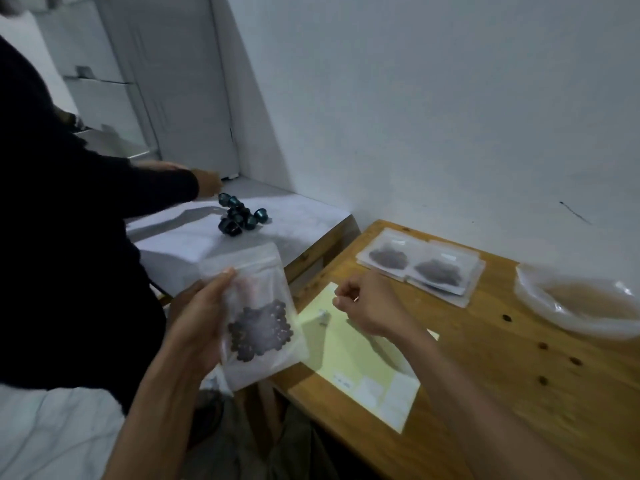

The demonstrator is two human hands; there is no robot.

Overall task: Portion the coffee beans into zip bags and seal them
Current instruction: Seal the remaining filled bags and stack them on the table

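My left hand (199, 320) grips a frosted zip bag (258, 306) upright by its left side, off the table's left edge. Dark coffee beans (259, 330) fill the bag's lower half. My right hand (363, 306) hovers to the right of the bag over a pale yellow sheet (360, 362), fingers curled with thumb and forefinger pinched; I see nothing in it. Two filled zip bags (419, 266) lie flat on a stack at the back of the wooden table (502, 393). A clear plastic bag (581, 306), open and nearly empty, sits at the far right.
Another person in a dark sleeve (69, 202) stands at the left, reaching over a white-covered surface (277, 223) with a pile of dark coffee capsules (240, 216). Several loose beans (543, 346) dot the table. A white wall runs behind.
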